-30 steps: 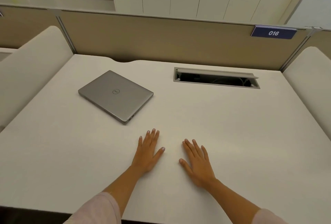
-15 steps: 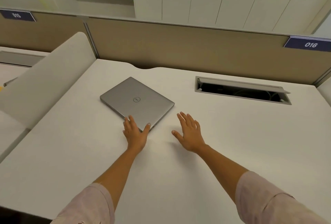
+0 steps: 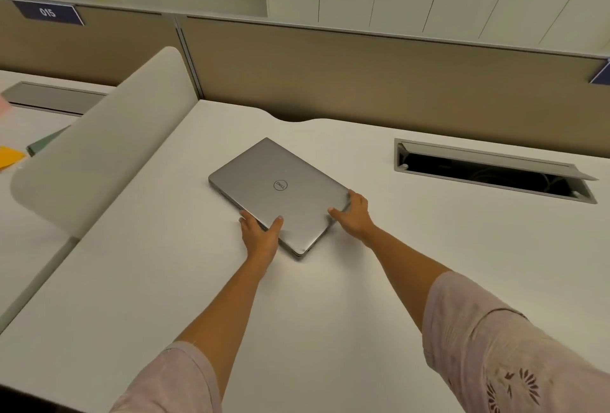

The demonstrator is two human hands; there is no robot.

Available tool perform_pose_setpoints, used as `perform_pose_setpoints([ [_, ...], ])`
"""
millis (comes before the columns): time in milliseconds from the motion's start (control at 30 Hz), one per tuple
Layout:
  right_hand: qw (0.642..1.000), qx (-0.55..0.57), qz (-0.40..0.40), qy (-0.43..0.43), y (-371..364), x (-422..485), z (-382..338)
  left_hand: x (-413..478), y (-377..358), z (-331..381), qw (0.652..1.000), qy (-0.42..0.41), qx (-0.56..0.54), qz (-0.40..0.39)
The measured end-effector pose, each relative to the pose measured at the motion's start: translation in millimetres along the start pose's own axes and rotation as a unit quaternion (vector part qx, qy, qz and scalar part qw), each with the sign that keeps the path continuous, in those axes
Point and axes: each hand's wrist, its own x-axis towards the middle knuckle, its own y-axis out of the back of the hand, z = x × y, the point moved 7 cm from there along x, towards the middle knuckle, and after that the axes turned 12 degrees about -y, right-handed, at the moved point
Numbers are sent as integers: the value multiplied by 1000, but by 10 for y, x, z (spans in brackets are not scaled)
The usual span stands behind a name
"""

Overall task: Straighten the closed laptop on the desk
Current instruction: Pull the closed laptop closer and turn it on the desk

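Note:
A closed silver laptop [image 3: 280, 193] lies skewed on the white desk [image 3: 330, 297], one corner pointing toward me. My left hand [image 3: 260, 234] grips its near-left edge, thumb on the lid and fingers curled at the edge. My right hand [image 3: 355, 216] holds the near-right edge close to the right corner, thumb on top of the lid. Both arms reach forward from the bottom of the view.
An open cable slot [image 3: 491, 172] is sunk into the desk to the right of the laptop. A rounded side divider [image 3: 109, 145] stands on the left, a tan partition [image 3: 363, 73] at the back. Papers [image 3: 13, 155] lie on the neighbouring desk.
Both hands moved forward from flat on the desk to the laptop. The left reached its edge first, then the right; now both grip it. The view shifted left and closer.

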Motion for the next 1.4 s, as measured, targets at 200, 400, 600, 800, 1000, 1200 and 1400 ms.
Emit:
perform_pose_setpoints([
  [200, 998, 40, -8, -56, 56, 256, -23, 68, -89, -84, 999, 29, 14, -34],
  [400, 997, 31, 3, -76, 57, 376, 20, 84, -189, -51, 998, 67, -12, 14],
  [600, 995, -53, 17, -83, 57, 447, 42, 208, -227, 58, 953, 177, -233, 78],
  [800, 990, -109, -5, -91, 56, 358, 150, 173, -86, -21, 929, 234, -273, 93],
  [1000, 986, -102, -34, -126, 249, 138, 345, 51, -150, -193, 950, 231, -206, 49],
  [1200, 984, -101, -11, -144, 512, -270, 676, -378, -334, 20, 969, 226, -100, 28],
  [1400, 972, -154, 31, -173, 709, -805, 1064, -684, -525, 137, 985, 164, 54, 21],
])
